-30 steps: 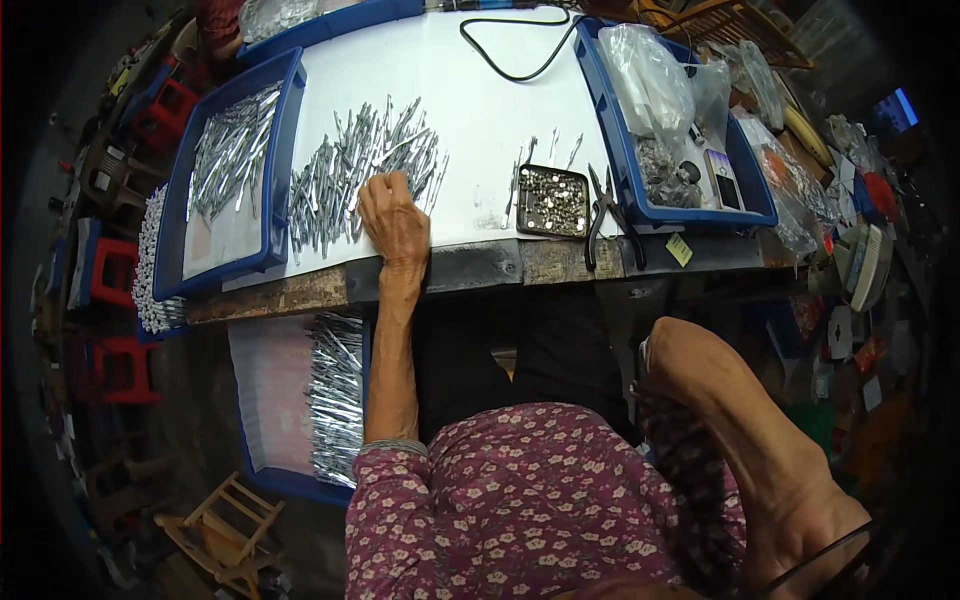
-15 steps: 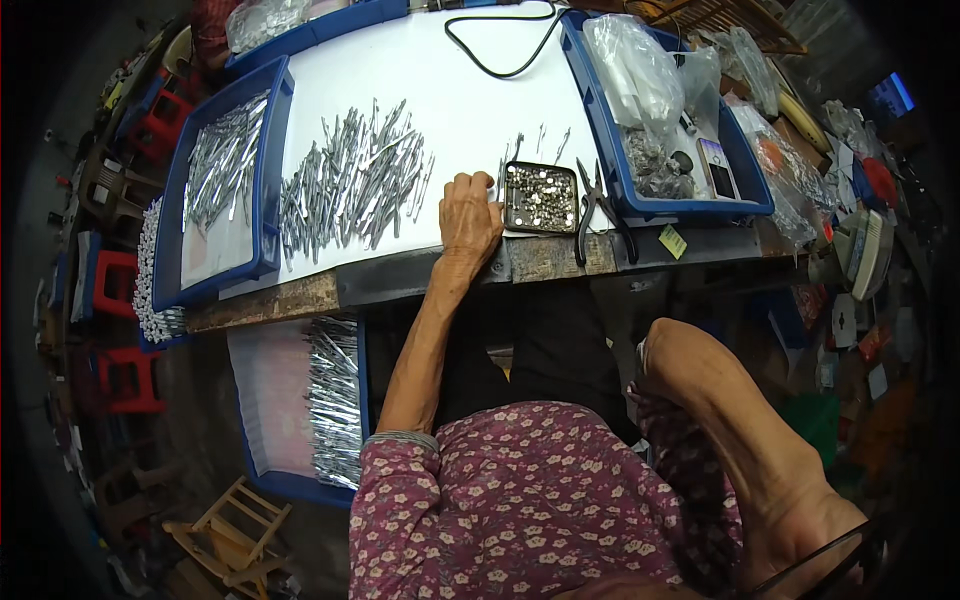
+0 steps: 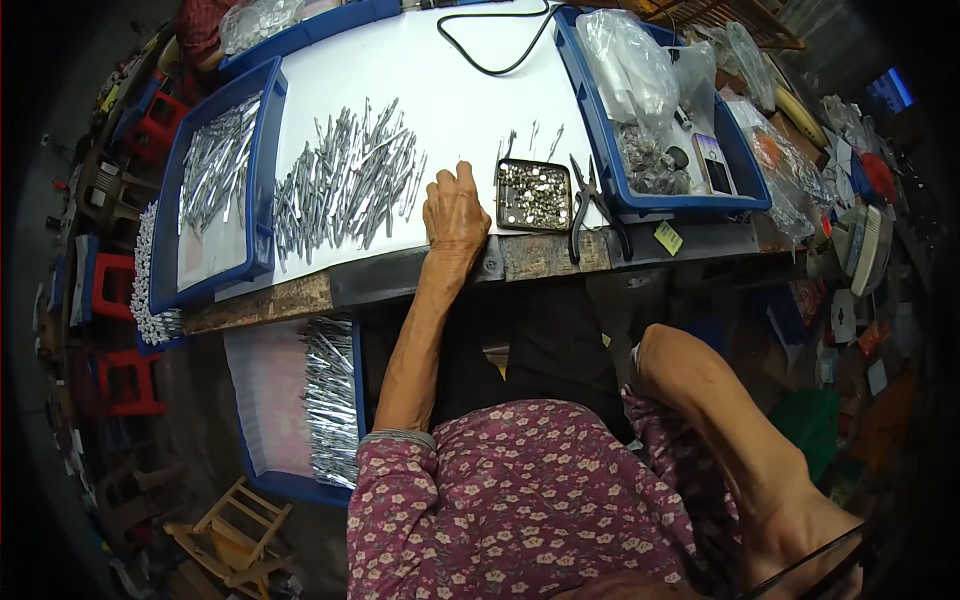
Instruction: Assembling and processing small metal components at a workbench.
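Slim metal pieces [image 3: 350, 180] piled on a white-topped counter [image 3: 460, 110]

The left hand [image 3: 457, 215] is between them and a dark tray [image 3: 533, 229] of small metal parts [image 3: 535, 195], nearer the tray. Its grip is partly curled; whether it holds anything cannot be told. The right hand [image 3: 805, 540] is cut off at the lower edge, grip hidden. Pliers [image 3: 591, 193] lie beside the tray.

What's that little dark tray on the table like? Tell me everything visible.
The small, squarish tray has a dark, raised rim and rounded corners; its material is unclear. Small, shiny, metallic-looking pieces cover most of its floor. It lies flat near the table's front edge, between the left hand and black-handled pliers. No hand holds it.
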{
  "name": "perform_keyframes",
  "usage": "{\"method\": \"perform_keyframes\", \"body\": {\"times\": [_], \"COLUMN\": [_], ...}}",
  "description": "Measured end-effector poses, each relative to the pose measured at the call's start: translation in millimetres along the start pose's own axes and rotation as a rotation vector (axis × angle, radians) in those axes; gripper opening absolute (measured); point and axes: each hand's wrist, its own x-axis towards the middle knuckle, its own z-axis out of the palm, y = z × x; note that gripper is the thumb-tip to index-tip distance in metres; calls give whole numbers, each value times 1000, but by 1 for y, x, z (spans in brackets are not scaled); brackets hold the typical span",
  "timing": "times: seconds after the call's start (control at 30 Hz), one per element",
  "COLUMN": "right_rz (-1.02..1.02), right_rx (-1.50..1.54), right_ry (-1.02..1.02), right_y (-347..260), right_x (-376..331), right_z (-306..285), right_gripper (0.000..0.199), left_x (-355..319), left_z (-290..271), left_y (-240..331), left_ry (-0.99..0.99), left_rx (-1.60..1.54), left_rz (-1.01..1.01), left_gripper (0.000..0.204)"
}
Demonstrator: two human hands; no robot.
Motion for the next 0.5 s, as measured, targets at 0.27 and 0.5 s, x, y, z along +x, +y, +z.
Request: {"method": "perform_keyframes", "body": {"times": [0.27, 0.5], "right_rz": [1350, 1426], "right_rx": [-962, -355], "right_ry": [659, 1131], "right_y": [47, 48], "right_x": [-96, -184], "right_z": [-53, -93], "right_gripper": [31, 29], "left_x": [0, -1], "left_z": [-11, -5], "left_y": [-7, -11], "left_ry": [18, 66], "left_rx": [128, 161], "left_rz": [-34, 12], "left_gripper": [28, 26]}}
